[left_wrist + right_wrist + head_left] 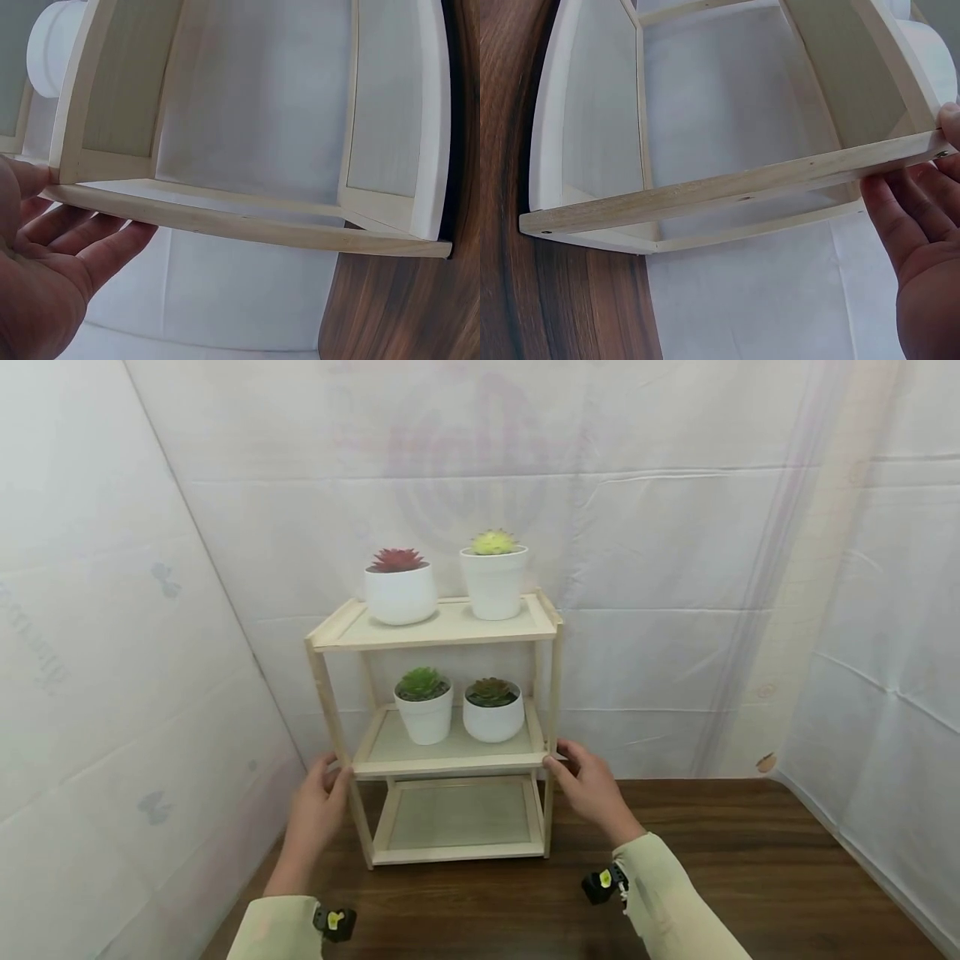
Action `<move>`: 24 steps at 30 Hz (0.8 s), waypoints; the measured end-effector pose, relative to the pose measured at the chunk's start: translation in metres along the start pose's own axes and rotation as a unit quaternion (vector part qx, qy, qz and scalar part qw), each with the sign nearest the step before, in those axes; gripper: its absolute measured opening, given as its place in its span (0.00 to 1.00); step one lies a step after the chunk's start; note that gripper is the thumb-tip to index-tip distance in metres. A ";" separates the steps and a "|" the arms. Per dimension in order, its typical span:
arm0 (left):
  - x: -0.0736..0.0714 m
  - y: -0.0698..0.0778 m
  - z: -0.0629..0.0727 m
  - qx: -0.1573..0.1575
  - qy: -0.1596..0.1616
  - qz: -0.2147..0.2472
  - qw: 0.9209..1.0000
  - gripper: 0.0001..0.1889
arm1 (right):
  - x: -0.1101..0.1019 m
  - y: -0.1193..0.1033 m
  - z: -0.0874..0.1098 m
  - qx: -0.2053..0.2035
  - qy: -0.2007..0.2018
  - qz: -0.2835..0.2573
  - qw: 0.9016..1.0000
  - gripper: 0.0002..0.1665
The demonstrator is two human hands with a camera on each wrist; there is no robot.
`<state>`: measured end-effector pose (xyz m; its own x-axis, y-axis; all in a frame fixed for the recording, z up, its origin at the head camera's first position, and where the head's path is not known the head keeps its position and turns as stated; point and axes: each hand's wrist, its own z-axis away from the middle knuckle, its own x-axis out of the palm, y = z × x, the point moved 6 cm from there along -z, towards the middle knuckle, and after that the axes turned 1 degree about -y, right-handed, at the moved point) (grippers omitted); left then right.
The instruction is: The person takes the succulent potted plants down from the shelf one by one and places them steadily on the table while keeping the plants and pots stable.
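Note:
A three-tier pale wooden shelf (442,766) stands upright on the table. My left hand (317,810) grips its left front post at the middle tier, thumb in front and fingers along the outer side. At the same height on the right, my right hand (591,787) holds the other front post (727,193), thumb on the front corner. The top tier carries a white pot with a red succulent (400,589) and one with a yellow-green spiky plant (495,578). On the middle tier sit a green succulent pot (426,714) and a dark reddish-green one (492,714).
The bottom tier (461,814) shows its bare panel. Dark brown wood-grain table (720,860) extends to the right and in front. White sheeting (675,568) hangs behind the shelf and along both sides, close to the left hand.

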<state>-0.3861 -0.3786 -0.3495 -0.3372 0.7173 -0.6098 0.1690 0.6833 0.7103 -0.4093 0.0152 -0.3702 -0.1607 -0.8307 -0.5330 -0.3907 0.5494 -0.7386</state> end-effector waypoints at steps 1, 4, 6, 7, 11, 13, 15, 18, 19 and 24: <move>0.000 -0.001 0.000 0.000 -0.001 0.002 1.000 0.28 | 0.000 0.000 0.000 0.001 -0.001 0.002 1.000 0.33; -0.001 -0.004 -0.001 0.002 -0.002 0.008 1.000 0.29 | 0.001 -0.001 -0.001 -0.003 0.000 0.006 1.000 0.31; 0.000 -0.005 -0.002 0.005 -0.003 0.016 1.000 0.29 | 0.000 -0.002 -0.001 -0.007 0.003 0.009 1.000 0.30; 0.000 -0.006 -0.002 0.006 -0.003 0.016 1.000 0.29 | 0.000 -0.002 -0.001 -0.007 0.005 0.010 1.000 0.30; 0.001 -0.007 -0.003 0.008 -0.007 0.019 1.000 0.29 | -0.001 -0.002 0.000 -0.003 0.008 0.012 1.000 0.29; 0.001 -0.008 -0.003 0.008 -0.007 0.015 1.000 0.28 | -0.001 -0.001 0.001 0.001 0.005 0.013 1.000 0.30; 0.001 -0.008 -0.004 0.008 -0.009 0.015 1.000 0.29 | -0.001 -0.001 0.001 0.003 0.003 0.015 1.000 0.31; 0.002 -0.009 -0.004 0.012 -0.015 0.020 1.000 0.29 | -0.001 0.000 0.001 0.006 0.002 0.016 1.000 0.32; 0.002 -0.009 -0.005 0.014 -0.016 0.024 0.999 0.29 | -0.001 -0.001 0.001 0.005 0.002 0.017 1.000 0.32; 0.000 -0.010 -0.005 0.021 -0.020 0.036 0.999 0.28 | -0.001 -0.003 0.001 0.003 0.004 0.011 1.000 0.32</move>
<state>-0.3925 -0.3859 -0.3552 -0.2866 0.7687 -0.5719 0.2302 0.6347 0.7377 -0.4075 0.0141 -0.3679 -0.1759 -0.8191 -0.5460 -0.3815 0.5680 -0.7292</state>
